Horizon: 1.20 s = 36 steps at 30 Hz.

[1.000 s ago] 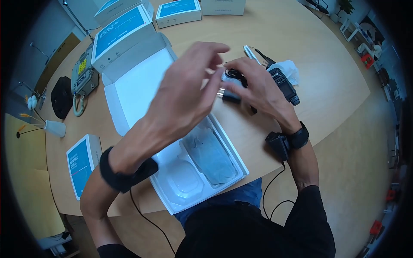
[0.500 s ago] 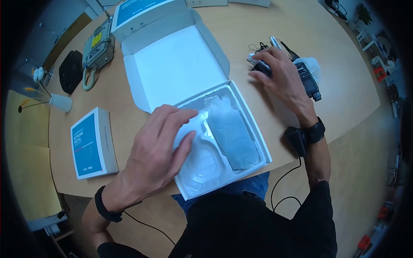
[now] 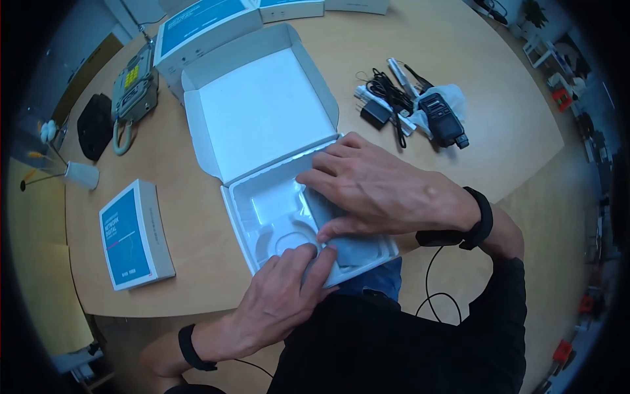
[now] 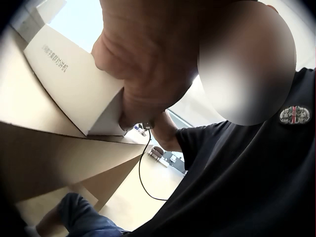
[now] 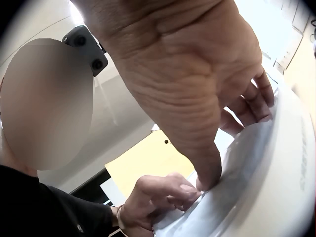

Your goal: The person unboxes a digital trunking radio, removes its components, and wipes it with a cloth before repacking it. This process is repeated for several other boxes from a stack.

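A white cardboard box point(image 3: 262, 98) lies open before me, lid folded back, with a clear moulded plastic tray point(image 3: 246, 203) inside. A hazy plastic bag point(image 3: 359, 251) fills the tray's right compartment. My right hand point(image 3: 387, 190) reaches over this bag and grips it, thumb at its left side and fingers toward its far end. In the right wrist view, thumb and fingertips press into the bag point(image 5: 242, 158). My left hand point(image 3: 279, 295) is at the box's front edge, fingertips right at the bag's near left side; I cannot tell whether it pinches anything.
Right of the box lie a black radio point(image 3: 443, 121) on crumpled plastic, a black charger plug point(image 3: 375, 114) and a coiled cable point(image 3: 392, 92). A blue-and-white box point(image 3: 134, 236) lies at left, more boxes point(image 3: 207, 33) behind. A desk phone point(image 3: 138, 85) stands far left.
My right hand has left the charger plug and cable beside the radio and moved onto the bag in the box. My left hand has come down to the box's front edge.
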{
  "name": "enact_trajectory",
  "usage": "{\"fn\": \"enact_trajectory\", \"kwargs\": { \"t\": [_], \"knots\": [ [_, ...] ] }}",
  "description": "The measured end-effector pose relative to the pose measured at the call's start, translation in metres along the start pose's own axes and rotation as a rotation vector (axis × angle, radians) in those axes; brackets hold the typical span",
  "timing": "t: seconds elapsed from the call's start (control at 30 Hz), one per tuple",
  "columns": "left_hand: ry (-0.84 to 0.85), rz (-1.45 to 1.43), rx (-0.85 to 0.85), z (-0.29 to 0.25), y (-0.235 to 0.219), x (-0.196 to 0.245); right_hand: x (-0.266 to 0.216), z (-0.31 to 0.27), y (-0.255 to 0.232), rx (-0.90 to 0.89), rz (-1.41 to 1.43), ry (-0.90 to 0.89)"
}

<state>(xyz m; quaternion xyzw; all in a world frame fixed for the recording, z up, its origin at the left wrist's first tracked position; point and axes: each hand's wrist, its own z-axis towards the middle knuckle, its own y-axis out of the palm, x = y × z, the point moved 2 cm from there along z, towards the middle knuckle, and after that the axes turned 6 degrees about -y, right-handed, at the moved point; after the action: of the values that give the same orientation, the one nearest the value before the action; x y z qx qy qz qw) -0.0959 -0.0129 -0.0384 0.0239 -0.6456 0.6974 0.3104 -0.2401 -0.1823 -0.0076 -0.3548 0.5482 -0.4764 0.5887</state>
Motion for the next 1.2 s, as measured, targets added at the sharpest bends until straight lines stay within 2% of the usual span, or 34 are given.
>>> {"fn": "enact_trajectory", "kwargs": {
  "t": [0.03, 0.1, 0.23, 0.27, 0.33, 0.37, 0.43, 0.47, 0.5, 0.53, 0.57, 0.6, 0.63, 0.67, 0.7, 0.77, 0.8, 0.83, 0.9, 0.97, 1.03, 1.07, 1.17, 1.2],
  "knots": [
    [0.002, 0.008, 0.006, -0.003, -0.001, 0.001, 0.000, -0.001, -0.003, 0.007, -0.008, 0.013],
    [0.018, 0.021, 0.012, -0.004, -0.002, 0.001, -0.001, 0.002, -0.004, -0.169, 0.084, 0.004],
    [-0.013, -0.081, 0.025, -0.002, -0.001, -0.002, -0.011, 0.005, -0.014, -0.220, 0.058, 0.079],
    [-0.027, -0.126, 0.023, -0.001, -0.001, -0.002, -0.014, 0.002, -0.014, -0.213, 0.051, 0.091],
    [-0.033, -0.140, 0.044, -0.003, 0.002, -0.003, -0.027, -0.005, -0.018, 0.062, 0.043, -0.043],
    [-0.056, -0.157, 0.065, -0.004, 0.003, -0.003, -0.029, -0.007, -0.020, 0.064, 0.039, -0.033],
    [-0.076, -0.165, 0.048, -0.004, 0.000, -0.002, -0.033, -0.011, -0.018, -0.262, 0.396, 0.106],
    [-0.103, -0.169, 0.035, -0.003, -0.003, -0.002, -0.034, -0.016, -0.015, -0.256, 0.390, 0.112],
    [-0.092, -0.166, 0.035, -0.001, -0.009, -0.002, -0.034, -0.024, -0.014, 0.001, 0.369, 0.064],
    [-0.073, -0.248, 0.114, 0.001, -0.016, -0.001, -0.037, -0.030, -0.017, 0.256, 0.340, 0.013],
    [-0.054, -0.333, 0.191, 0.004, -0.023, 0.000, -0.038, -0.035, -0.016, 0.261, 0.330, 0.020],
    [-0.042, -0.335, 0.187, 0.008, -0.026, 0.003, -0.037, -0.041, -0.019, 0.484, 0.658, 0.204],
    [0.006, -0.360, 0.340, 0.012, -0.031, 0.006, -0.036, -0.048, -0.018, 0.710, 0.987, 0.390],
    [0.053, -0.382, 0.491, 0.015, -0.036, 0.008, -0.042, -0.049, -0.016, 0.815, 1.141, 0.473],
    [0.067, -0.382, 0.486, 0.018, -0.041, 0.006, -0.046, -0.047, -0.007, 0.828, 1.134, 0.473],
    [0.104, -0.139, 0.507, 0.026, -0.055, 0.001, -0.053, -0.040, 0.020, 1.061, 1.815, 0.406],
    [0.122, -0.089, 0.514, 0.033, -0.066, 0.005, -0.059, -0.040, 0.025, 0.999, 1.983, 0.413],
    [0.130, -0.087, 0.508, 0.039, -0.077, 0.009, -0.064, -0.039, 0.028, 1.010, 1.983, 0.407],
    [0.235, 0.015, 0.474, 0.047, -0.088, 0.015, -0.073, -0.035, 0.034, 1.036, 2.194, 0.309],
    [0.228, -0.025, 0.509, 0.052, -0.090, 0.019, -0.072, -0.035, 0.039, 1.021, 2.176, 0.304],
    [0.233, -0.125, 0.416, 0.058, -0.096, 0.020, -0.070, -0.036, 0.040, 1.008, 2.186, 0.210],
    [0.173, -0.151, 0.380, 0.061, -0.098, 0.025, -0.070, -0.037, 0.040, 0.998, 2.189, 0.211],
    [0.178, -0.199, 0.486, 0.071, -0.096, 0.020, -0.064, -0.039, 0.043, 1.010, 2.138, 0.216],
    [0.179, -0.198, 0.487, 0.076, -0.097, 0.021, -0.056, -0.040, 0.051, 0.984, 2.148, 0.092]
  ]
}}
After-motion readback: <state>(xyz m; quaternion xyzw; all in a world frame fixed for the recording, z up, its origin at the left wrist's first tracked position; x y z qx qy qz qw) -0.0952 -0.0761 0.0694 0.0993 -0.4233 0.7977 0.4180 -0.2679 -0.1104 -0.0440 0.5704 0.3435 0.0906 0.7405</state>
